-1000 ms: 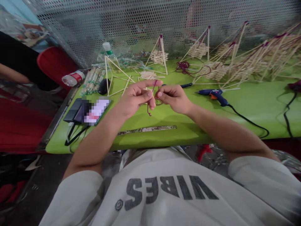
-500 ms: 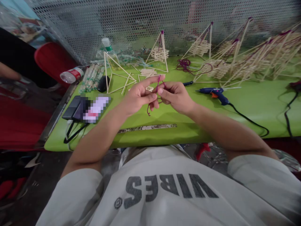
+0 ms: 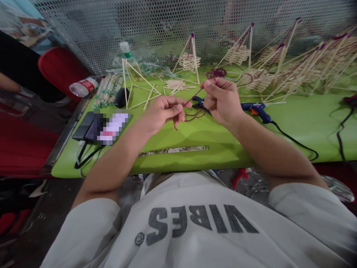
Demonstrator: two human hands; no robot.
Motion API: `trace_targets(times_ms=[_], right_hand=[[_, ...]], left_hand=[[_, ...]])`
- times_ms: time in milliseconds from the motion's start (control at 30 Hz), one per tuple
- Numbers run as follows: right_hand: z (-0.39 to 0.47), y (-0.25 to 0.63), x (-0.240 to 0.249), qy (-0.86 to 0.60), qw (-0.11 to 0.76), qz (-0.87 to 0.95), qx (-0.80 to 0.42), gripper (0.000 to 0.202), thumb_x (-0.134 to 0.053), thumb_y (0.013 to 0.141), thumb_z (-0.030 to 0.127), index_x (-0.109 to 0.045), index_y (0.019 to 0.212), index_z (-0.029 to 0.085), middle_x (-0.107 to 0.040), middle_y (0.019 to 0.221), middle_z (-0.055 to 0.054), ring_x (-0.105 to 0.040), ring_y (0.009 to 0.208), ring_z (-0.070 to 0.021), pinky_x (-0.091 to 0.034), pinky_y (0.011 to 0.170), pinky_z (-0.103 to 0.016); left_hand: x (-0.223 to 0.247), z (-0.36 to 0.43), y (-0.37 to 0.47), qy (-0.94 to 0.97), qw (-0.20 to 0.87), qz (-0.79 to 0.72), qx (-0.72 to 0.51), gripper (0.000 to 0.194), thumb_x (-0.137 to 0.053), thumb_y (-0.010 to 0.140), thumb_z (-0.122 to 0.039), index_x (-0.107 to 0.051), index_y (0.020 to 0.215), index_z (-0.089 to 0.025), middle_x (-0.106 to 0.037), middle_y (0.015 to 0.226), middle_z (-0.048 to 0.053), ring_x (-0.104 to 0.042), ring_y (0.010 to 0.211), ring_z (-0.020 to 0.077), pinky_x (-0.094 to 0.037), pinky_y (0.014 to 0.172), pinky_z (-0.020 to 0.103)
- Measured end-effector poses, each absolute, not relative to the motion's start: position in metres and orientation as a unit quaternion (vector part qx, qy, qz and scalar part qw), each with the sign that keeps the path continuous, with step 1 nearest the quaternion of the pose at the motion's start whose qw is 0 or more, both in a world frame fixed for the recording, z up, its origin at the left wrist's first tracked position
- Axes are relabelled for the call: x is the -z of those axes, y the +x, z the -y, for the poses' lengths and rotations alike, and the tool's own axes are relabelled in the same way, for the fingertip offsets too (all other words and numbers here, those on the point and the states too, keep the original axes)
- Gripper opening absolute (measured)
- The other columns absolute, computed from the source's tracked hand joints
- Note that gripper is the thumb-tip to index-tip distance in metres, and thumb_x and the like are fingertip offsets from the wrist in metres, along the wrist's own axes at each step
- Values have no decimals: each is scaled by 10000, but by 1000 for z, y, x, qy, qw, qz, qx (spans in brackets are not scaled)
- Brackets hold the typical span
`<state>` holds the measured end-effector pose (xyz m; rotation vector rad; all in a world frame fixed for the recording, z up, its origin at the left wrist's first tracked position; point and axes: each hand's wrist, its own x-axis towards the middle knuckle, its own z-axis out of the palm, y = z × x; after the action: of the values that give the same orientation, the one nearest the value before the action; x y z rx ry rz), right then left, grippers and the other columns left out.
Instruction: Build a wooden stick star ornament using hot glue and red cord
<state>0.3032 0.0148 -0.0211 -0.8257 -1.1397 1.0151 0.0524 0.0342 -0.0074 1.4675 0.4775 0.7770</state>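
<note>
A purple yarn (image 3: 190, 100) runs taut between my two hands above the green table. My left hand (image 3: 164, 113) pinches one end between thumb and forefinger, and a short tail dangles below its fingers. Up and to the right, my right hand (image 3: 223, 98) grips the other part, its fingers curled in. Loose loops of yarn hang between the hands. Beneath them lie dark blue pliers (image 3: 201, 103), partly hidden by my right hand. A small tangle of the same purple yarn (image 3: 218, 73) rests just behind that hand.
Several stick pyramids (image 3: 189, 61) stand along the back and right. A bare stick frame (image 3: 128, 83) and loose sticks (image 3: 175, 85) lie behind my left hand. The glue gun (image 3: 258, 109) with its cord is at right; phone (image 3: 113, 128), black mouse (image 3: 122, 97) and bottles (image 3: 83, 87) are left.
My hands were close together at the yarn; now my right hand has moved up and right, drawing the yarn straight. The pliers have come into sight between the hands.
</note>
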Motion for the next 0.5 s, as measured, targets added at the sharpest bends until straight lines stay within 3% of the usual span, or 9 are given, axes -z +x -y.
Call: trace_targets(times_ms=[200,300,400,500], right_hand=[[-42,331,32,-351,659,508,-429,608,-1095,883,731,-698,977,280,-187,666,137,-97,588,-107,-158,513,-382],[-46,336,35,-346,656,519,-424,575,-1080,930,714,-699,990,288,-140,652,136,-92,608,-119,-199,536,-387],[-45,333,35,-360,654,524,-410,572,-1070,913,752,-717,947,304,-233,627,108,-140,585,-125,-201,534,-392],[-41,327,33,-371,661,520,-394,542,-1053,898,757,-757,899,303,-333,637,74,-168,545,-120,-160,507,-381]], left_hand=[[-1,-33,47,670,640,-204,-315,511,-1073,909,-666,-904,932,-184,-815,712,60,-641,513,116,-489,479,248],[-9,-33,41,728,617,-195,-227,380,-1058,961,-525,-907,910,-179,-853,748,86,-733,572,143,-583,542,242],[-16,-33,35,788,587,-165,-86,201,-978,1015,-346,-895,909,-197,-867,758,82,-810,629,172,-618,593,235],[-24,-29,29,820,559,-126,15,126,-883,1045,-264,-895,923,-235,-872,764,56,-831,647,182,-608,615,234]])
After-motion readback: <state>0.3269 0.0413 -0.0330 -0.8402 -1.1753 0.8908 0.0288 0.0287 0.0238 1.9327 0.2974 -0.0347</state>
